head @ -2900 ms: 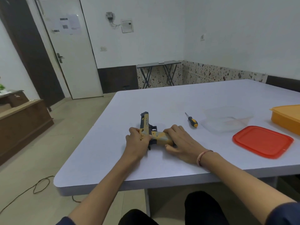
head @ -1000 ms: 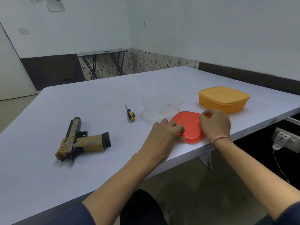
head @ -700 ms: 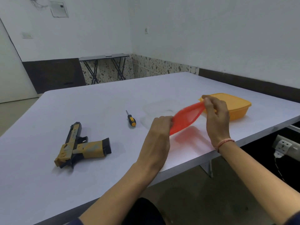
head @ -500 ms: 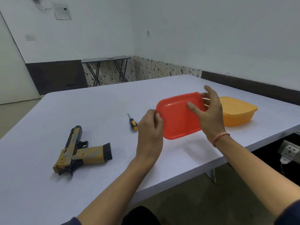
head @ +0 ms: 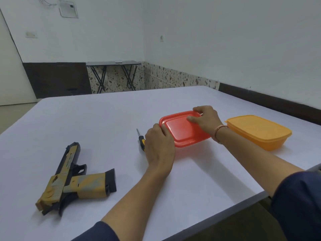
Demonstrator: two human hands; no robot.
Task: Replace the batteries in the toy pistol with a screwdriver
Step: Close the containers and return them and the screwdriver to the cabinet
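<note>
The toy pistol [head: 74,178] is lying on its side at the left of the white table [head: 104,119], its barrel running away from the person and its grip pointing right. The screwdriver [head: 141,140] is resting just right of it, tip pointing away. The left hand [head: 159,146] and right hand [head: 205,119] are gripping opposite edges of the red lid [head: 184,131], beside the orange container [head: 258,131].

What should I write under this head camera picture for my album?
Both hands, left hand and right hand, hold a red plastic lid.
</note>
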